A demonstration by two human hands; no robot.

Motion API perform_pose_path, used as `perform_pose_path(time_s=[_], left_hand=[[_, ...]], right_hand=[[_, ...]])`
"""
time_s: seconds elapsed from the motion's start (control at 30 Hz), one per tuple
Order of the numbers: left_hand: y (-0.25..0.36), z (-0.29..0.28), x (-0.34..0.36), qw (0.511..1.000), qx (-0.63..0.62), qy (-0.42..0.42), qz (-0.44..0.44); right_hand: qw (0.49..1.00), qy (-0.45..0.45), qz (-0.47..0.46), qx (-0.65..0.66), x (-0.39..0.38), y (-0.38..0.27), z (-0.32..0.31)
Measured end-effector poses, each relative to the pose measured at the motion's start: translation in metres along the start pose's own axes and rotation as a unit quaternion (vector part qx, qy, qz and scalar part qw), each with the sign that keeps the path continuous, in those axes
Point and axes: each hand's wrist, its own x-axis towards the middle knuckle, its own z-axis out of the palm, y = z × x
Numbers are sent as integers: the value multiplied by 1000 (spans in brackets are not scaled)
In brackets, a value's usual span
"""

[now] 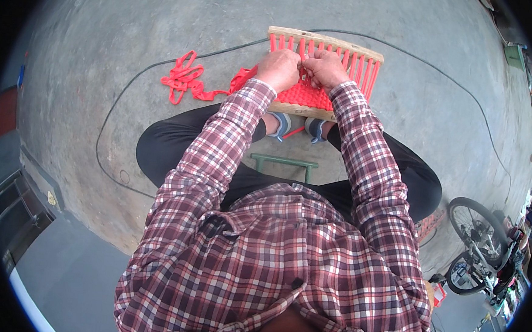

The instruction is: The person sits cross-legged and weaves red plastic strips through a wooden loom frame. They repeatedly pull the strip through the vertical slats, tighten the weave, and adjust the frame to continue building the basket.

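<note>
A wooden frame (pixel 328 38) strung with red strips lies in front of my feet. Its near part carries a dense red weave (pixel 304 96), while separate parallel strips run across the far part. Over these strips, left of the frame's middle, my left hand (pixel 280 68) is closed with its fingertips mostly hidden. Close beside it, my right hand (pixel 325 69) has its fingers pinched together at a red strip. What sits exactly between the fingers of each hand is too small to make out. A loose red fabric strip (pixel 186 79) trails from the frame across the floor to the left.
A dark cable (pixel 139 73) curves over the concrete floor around the frame and my legs. Below the frame, between my legs, is a green metal bar (pixel 284 161). A bicycle (pixel 478 240) stands at the right, near a cluttered edge. A green container (pixel 515 56) is far right.
</note>
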Motion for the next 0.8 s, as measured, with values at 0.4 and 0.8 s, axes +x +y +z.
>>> perform_pose_path(time_s=[0.4, 0.8], left_hand=[[12, -7, -6, 965, -235, 115, -28], [7, -8, 2, 922, -377, 68, -53]], right_hand=[[895, 103, -216, -376, 1, 7, -13], [960, 79, -91, -252, 6, 14, 0]])
